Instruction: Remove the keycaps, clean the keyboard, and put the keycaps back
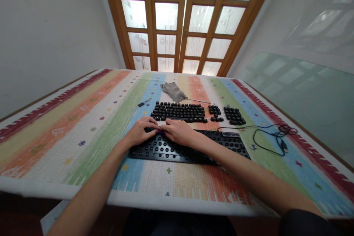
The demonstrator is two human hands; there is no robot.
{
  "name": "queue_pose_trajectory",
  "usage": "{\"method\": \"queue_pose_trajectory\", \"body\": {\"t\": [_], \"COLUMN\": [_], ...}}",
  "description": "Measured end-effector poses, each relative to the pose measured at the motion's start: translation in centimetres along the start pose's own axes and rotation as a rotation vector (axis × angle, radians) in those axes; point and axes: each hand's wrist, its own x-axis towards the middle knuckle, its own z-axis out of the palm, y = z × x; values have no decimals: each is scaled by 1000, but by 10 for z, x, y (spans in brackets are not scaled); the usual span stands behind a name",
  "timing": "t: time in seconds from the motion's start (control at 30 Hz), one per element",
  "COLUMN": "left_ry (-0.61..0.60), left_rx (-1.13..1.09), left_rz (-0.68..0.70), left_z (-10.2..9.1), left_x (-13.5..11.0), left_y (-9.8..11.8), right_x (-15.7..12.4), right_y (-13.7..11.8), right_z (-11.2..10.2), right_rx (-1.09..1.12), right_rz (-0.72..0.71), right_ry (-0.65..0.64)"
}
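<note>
A black keyboard frame (pixel 221 143) with its keycaps removed lies on the striped tablecloth in front of me. Both hands rest on its upper left part. My left hand (pixel 141 132) and my right hand (pixel 178 131) meet with fingers curled together around a small purple thing (pixel 159 131) that I cannot make out. Just beyond the frame the removed black keycaps (pixel 179 111) lie set out in rows in keyboard layout, with two smaller groups (pixel 234 115) to the right.
A grey cloth (pixel 173 91) lies behind the keycaps. A small dark tool (pixel 141 104) sits at their left. The keyboard's black cable (pixel 273 138) coils at the right. The striped tablecloth (pixel 69 132) covers the table; a wooden glass door (pixel 182 22) stands behind.
</note>
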Motion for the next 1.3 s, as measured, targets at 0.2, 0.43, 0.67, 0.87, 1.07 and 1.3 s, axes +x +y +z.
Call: {"method": "queue_pose_trajectory", "body": {"t": [0.2, 0.43, 0.67, 0.87, 1.07, 1.3], "left_ry": [-1, 19, 71, -7, -32, 2], "left_rx": [75, 113, 78, 157, 204, 247], "left_rz": [36, 40, 13, 44, 89, 129], "left_z": [4, 9, 11, 12, 12, 16], "left_x": [-2, 1, 2, 1, -1, -1], "left_y": [5, 8, 13, 18, 19, 24], "right_x": [-9, -18, -24, -25, -26, -29], "right_y": [5, 11, 12, 12, 14, 13], "right_z": [-5, -3, 1, 0, -1, -7], "right_rx": [2, 43, 49, 45, 55, 66], "right_rz": [33, 32, 17, 44, 50, 76], "right_ry": [-23, 1, 33, 22, 7, -9]}}
